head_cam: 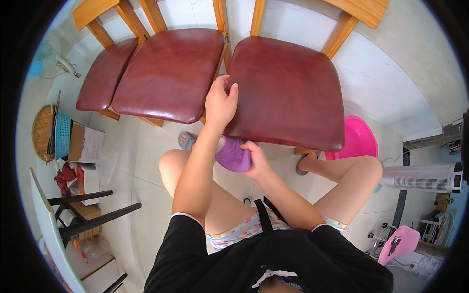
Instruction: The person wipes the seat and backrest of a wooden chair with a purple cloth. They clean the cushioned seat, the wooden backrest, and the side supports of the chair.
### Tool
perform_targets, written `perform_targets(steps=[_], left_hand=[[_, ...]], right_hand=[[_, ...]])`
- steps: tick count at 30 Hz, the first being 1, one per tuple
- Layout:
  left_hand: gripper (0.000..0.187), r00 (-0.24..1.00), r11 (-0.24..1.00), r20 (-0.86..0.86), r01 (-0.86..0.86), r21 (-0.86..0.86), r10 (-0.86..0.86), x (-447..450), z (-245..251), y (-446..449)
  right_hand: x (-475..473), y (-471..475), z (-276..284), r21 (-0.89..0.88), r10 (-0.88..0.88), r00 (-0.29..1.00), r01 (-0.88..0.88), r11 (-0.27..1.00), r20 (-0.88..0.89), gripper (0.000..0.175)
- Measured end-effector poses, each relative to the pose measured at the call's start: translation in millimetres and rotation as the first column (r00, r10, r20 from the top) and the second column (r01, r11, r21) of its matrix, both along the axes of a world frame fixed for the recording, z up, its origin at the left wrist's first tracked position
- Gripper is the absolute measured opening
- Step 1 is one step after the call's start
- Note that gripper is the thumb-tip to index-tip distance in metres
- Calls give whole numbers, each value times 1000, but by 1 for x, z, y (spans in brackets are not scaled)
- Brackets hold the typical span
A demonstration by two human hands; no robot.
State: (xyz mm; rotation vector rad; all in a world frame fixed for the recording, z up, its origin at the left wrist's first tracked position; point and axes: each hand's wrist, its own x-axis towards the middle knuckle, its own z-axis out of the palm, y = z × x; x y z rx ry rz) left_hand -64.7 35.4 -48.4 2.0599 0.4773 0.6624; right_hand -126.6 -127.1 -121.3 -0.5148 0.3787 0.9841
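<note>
Three wooden chairs with dark red padded seats stand side by side in front of me. My left hand (221, 105) is at the left edge of the right chair's seat (287, 91), beside the gap to the middle chair's seat (174, 73). Nothing shows in this hand, and its thumb is apart from the slightly bent fingers. Lower down, my right hand (256, 161) grips a purple cloth (234, 157) just below the front edge of the right seat. Part of the cloth is hidden behind my left forearm and the seat.
A bright pink plastic basin (361, 141) sits on the floor behind the right chair's corner. A white tower fan (421, 177) and a pink swivel chair (399, 243) are at the right. To the left are a blue basket (63, 135), a cardboard box (77, 141) and black table legs (100, 219).
</note>
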Motion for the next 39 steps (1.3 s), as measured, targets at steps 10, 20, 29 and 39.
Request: perform_targets(steps=[10, 20, 29, 39], left_hand=[[41, 999, 998, -32, 1, -64, -3, -12, 8, -5], [48, 997, 974, -5, 72, 215, -72, -17, -11, -39], [58, 957, 804, -291, 171, 569, 2, -14, -16, -79], [59, 965, 847, -250, 69, 527, 77, -17, -16, -73]], right_hand=[[13, -191, 14, -147, -254, 967, 252, 957, 5, 51], [52, -144, 77, -376, 682, 87, 881, 287, 726, 60], [285, -60, 68, -549, 991, 40, 835, 39, 130, 63], [187, -130, 65, -600, 957, -194, 747, 286, 215, 65]])
